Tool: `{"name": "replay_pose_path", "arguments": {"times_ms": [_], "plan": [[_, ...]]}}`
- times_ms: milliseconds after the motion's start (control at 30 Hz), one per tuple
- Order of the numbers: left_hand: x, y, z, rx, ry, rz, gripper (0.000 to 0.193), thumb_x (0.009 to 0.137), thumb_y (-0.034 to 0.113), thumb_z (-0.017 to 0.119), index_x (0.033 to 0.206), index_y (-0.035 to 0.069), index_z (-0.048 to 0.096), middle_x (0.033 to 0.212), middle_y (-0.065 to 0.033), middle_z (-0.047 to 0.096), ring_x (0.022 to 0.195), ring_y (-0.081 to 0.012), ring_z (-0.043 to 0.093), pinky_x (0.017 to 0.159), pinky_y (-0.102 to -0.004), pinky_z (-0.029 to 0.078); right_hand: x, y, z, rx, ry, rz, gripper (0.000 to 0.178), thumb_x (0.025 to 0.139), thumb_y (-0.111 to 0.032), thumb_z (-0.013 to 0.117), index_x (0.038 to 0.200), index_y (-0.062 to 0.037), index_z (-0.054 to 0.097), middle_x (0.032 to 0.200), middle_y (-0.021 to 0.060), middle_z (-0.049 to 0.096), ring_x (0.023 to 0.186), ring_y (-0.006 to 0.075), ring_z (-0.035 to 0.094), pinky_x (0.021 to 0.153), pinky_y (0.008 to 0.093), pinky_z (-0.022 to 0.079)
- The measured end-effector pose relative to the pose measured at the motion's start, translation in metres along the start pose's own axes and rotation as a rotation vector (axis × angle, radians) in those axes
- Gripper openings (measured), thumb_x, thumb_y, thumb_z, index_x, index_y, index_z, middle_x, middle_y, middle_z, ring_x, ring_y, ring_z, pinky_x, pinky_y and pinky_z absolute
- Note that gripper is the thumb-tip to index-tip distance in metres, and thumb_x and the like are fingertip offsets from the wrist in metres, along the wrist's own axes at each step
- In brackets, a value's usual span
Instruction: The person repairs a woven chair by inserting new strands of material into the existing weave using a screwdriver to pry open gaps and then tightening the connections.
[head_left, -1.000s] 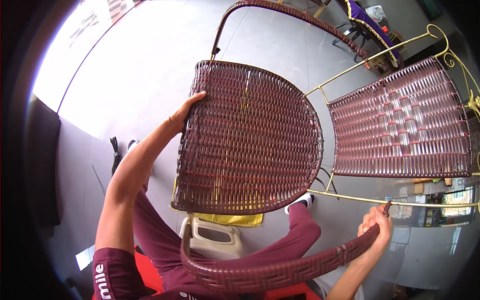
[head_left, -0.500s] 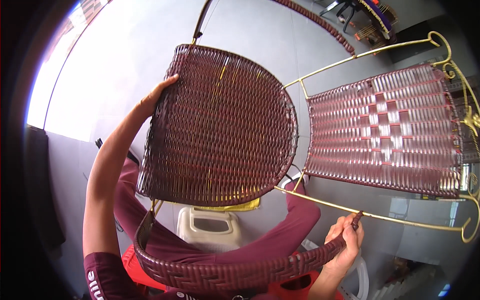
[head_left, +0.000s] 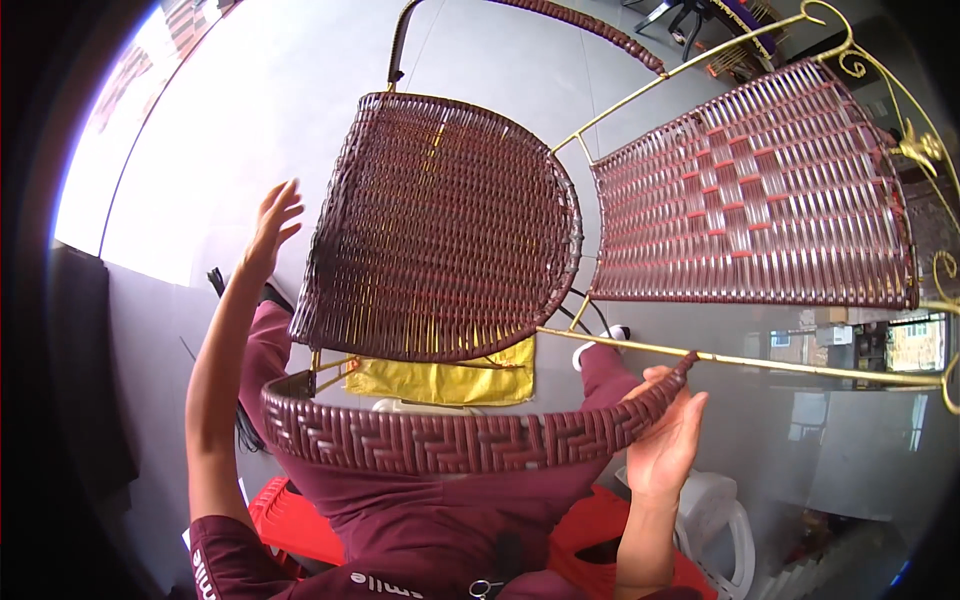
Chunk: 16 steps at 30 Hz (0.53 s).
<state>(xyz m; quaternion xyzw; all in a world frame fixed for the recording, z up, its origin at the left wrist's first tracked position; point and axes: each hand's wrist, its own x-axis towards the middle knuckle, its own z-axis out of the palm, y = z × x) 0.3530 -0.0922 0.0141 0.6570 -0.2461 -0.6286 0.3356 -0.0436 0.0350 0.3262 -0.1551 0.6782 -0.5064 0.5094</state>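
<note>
A chair with a brass-coloured metal frame spreads before me. Its rounded seat [head_left: 440, 230] is woven in dark maroon strips, and its woven backrest [head_left: 750, 200] extends to the right. Left of the seat's edge, my left hand [head_left: 273, 225] is raised with fingers apart, holding nothing. The nearer armrest [head_left: 470, 440], wrapped in maroon strips, curves across my lap. Against its right end lies my right hand [head_left: 665, 440], palm and thumb spread, with some fingers partly hidden behind the armrest.
A yellow sheet or sack [head_left: 440, 380] lies on the floor beyond the armrest. Red plastic seating [head_left: 300, 520] is under me, with a whitish plastic object [head_left: 720, 520] at right. Small scissors [head_left: 485, 588] show at the lower edge. Dark furniture legs stand at the far right.
My left hand has come off the seat's edge and moved left. The right hand has loosened from its grip on the armrest. The chair has tilted, its backrest shifting up and left.
</note>
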Motion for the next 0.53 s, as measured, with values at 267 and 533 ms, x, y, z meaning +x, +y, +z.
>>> {"name": "replay_pose_path", "arguments": {"times_ms": [267, 533], "plan": [[-0.185, -0.032, -0.040, -0.213, 0.524, 0.251, 0.022, 0.091, 0.028, 0.053, 0.093, 0.007, 0.057, 0.076, -0.0011, 0.056, 0.063, -0.0068, 0.053, 0.054, -0.0161, 0.041, -0.009, 0.058, -0.083, -0.627, -0.032, 0.230, 0.020, 0.088, -0.023, 0.057, 0.095, -0.0041, 0.062, 0.074, 0.0049, 0.061, 0.059, 0.0093, 0.059, 0.047, 0.0185, 0.043], [-0.301, -0.050, 0.066, -0.288, 0.269, 0.053, 0.020, 0.090, 0.025, 0.054, 0.083, 0.006, 0.055, 0.060, 0.0019, 0.047, 0.045, -0.0055, 0.040, 0.038, -0.0179, 0.028, 0.029, 0.128, -0.092, -0.249, -0.101, 0.345, 0.031, 0.086, -0.030, 0.057, 0.103, -0.0039, 0.057, 0.070, 0.0056, 0.062, 0.057, 0.0125, 0.060, 0.043, 0.0225, 0.045]]}}
